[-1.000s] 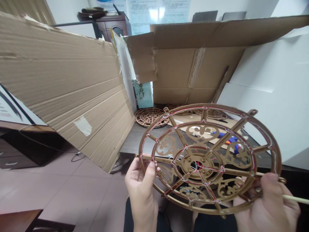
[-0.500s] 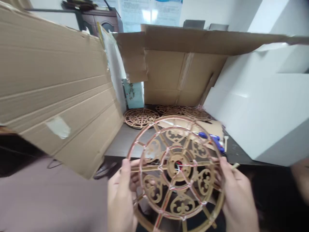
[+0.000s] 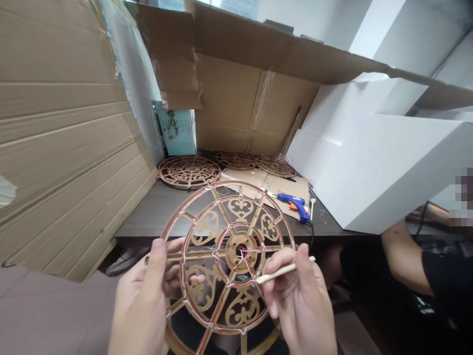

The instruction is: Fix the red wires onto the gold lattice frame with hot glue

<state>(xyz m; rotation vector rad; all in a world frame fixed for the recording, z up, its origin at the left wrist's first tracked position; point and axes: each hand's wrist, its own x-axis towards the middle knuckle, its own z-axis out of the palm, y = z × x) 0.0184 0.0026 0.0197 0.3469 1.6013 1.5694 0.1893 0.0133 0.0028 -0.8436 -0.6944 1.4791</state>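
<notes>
My left hand (image 3: 140, 296) is closed on the left edge of a round, gold-coloured openwork frame (image 3: 233, 252), thumb in front and fingers behind. The frame has scroll ornaments, spokes and concentric rings; red and white wires run along them, and more wires show in its hub. In my right hand (image 3: 308, 301) a thin cream-coloured stick (image 3: 283, 270) is pinched between thumb and fingers. Its tip is at the inner ring, right of and below the hub; I cannot tell whether it touches the wire there.
A blue glue gun (image 3: 297, 204) lies on a cardboard sheet (image 3: 258, 185) on the dark table (image 3: 144, 212). Behind are more round frames (image 3: 190, 171) and a light-blue box (image 3: 178, 132). Cardboard (image 3: 70, 138) and white panels (image 3: 354, 162) enclose the sides. A person's arm (image 3: 404, 256) is at right.
My right hand has left the frame's right edge and come to its front with the stick, near the inner ring. The view has turned, and the frame appears farther left.
</notes>
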